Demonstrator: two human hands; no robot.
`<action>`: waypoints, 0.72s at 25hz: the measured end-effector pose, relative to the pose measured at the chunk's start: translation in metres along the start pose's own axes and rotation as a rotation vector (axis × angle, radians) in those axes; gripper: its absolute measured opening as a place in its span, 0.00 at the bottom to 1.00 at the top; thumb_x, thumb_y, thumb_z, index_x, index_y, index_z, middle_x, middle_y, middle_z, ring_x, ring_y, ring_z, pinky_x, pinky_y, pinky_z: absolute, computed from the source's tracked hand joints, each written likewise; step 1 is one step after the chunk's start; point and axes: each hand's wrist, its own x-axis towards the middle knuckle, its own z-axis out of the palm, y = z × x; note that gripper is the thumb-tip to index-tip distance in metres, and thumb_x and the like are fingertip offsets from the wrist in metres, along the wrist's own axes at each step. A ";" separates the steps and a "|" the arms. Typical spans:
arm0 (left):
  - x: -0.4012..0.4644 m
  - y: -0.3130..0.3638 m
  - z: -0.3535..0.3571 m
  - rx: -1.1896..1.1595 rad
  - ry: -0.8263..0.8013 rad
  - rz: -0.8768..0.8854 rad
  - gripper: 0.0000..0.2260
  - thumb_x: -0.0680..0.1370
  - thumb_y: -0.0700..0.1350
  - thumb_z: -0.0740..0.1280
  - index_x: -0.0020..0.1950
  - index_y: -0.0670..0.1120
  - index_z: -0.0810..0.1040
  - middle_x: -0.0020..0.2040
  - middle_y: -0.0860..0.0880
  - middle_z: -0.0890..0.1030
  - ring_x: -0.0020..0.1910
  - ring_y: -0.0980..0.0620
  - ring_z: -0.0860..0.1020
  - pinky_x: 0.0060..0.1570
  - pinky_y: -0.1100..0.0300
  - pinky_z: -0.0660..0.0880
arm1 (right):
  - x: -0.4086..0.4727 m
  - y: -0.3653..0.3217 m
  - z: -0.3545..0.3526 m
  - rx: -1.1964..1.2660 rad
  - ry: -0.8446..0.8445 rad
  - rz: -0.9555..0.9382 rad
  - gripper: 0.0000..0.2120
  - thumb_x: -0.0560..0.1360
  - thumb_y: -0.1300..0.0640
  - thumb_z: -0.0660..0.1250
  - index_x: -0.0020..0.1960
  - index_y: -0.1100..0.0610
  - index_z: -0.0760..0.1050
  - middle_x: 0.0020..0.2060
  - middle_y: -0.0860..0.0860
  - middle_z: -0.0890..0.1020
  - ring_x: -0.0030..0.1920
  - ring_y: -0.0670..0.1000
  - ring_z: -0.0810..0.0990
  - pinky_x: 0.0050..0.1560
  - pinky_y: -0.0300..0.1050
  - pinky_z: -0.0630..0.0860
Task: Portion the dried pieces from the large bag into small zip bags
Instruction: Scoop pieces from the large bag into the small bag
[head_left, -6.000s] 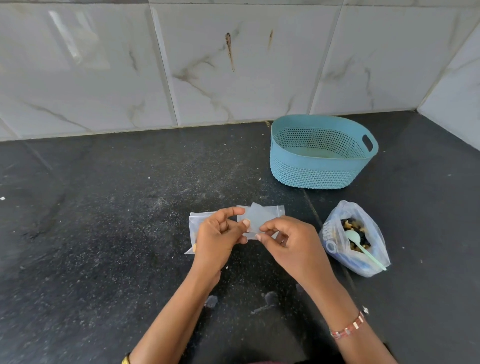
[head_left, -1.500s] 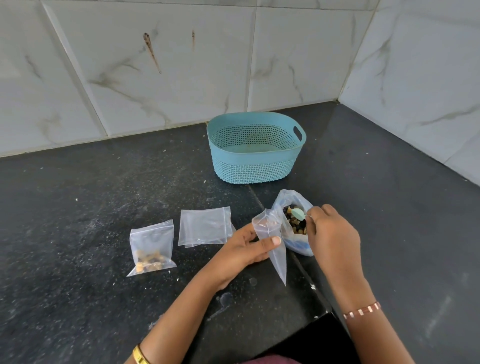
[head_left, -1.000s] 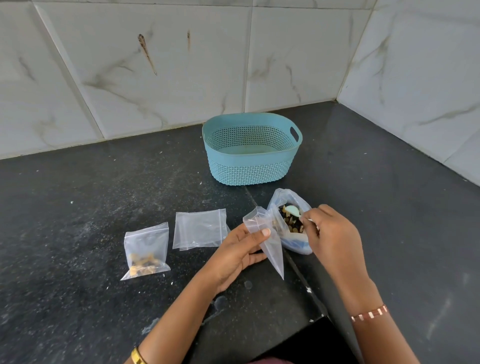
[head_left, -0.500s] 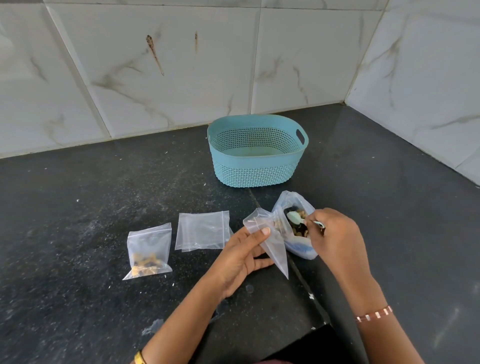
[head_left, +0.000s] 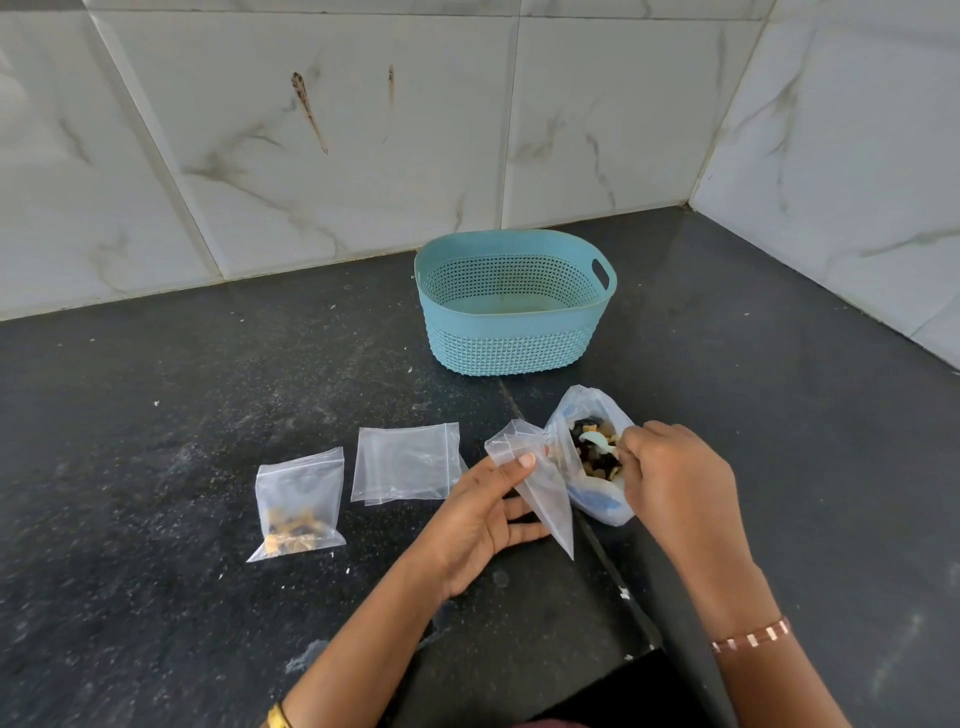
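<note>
The large plastic bag (head_left: 589, 478) of dark and tan dried pieces (head_left: 597, 457) lies open on the black counter. My right hand (head_left: 675, 483) holds a pale green spoon (head_left: 601, 442) whose bowl is down among the pieces. My left hand (head_left: 483, 514) pinches the mouth of an empty small zip bag (head_left: 540, 488), held open right beside the large bag. A filled small zip bag (head_left: 298, 504) lies to the left. A stack of empty zip bags (head_left: 405, 462) lies flat between it and my left hand.
An empty teal perforated basket (head_left: 511, 338) stands behind the bags, near the tiled back wall (head_left: 311, 130). A second tiled wall closes the right side. The dark counter (head_left: 156, 415) extends left, and its front edge drops away at bottom centre.
The spoon's bowl has dipped lower into the dried pieces. My left hand still holds the small bag open beside the large bag. Six seconds ago both hands were working a zip bag.
</note>
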 end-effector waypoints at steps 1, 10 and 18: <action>0.000 0.000 0.000 -0.002 0.000 0.000 0.20 0.70 0.50 0.65 0.61 0.46 0.73 0.56 0.42 0.81 0.56 0.43 0.80 0.54 0.49 0.78 | 0.001 -0.002 -0.002 -0.032 0.013 -0.014 0.13 0.54 0.69 0.78 0.28 0.60 0.75 0.21 0.50 0.70 0.24 0.48 0.64 0.25 0.30 0.46; 0.003 -0.002 0.001 -0.102 0.011 0.011 0.32 0.65 0.53 0.74 0.65 0.42 0.71 0.58 0.42 0.81 0.58 0.46 0.79 0.56 0.54 0.78 | 0.012 -0.004 0.003 0.250 -0.182 0.232 0.07 0.75 0.60 0.64 0.48 0.58 0.80 0.44 0.53 0.82 0.39 0.50 0.78 0.39 0.39 0.74; 0.016 0.009 0.012 -0.072 -0.064 0.057 0.29 0.64 0.55 0.73 0.61 0.43 0.74 0.55 0.47 0.83 0.56 0.50 0.80 0.55 0.56 0.78 | 0.015 0.008 0.009 0.573 -0.260 0.510 0.09 0.75 0.66 0.62 0.49 0.61 0.81 0.35 0.55 0.80 0.30 0.51 0.74 0.30 0.40 0.70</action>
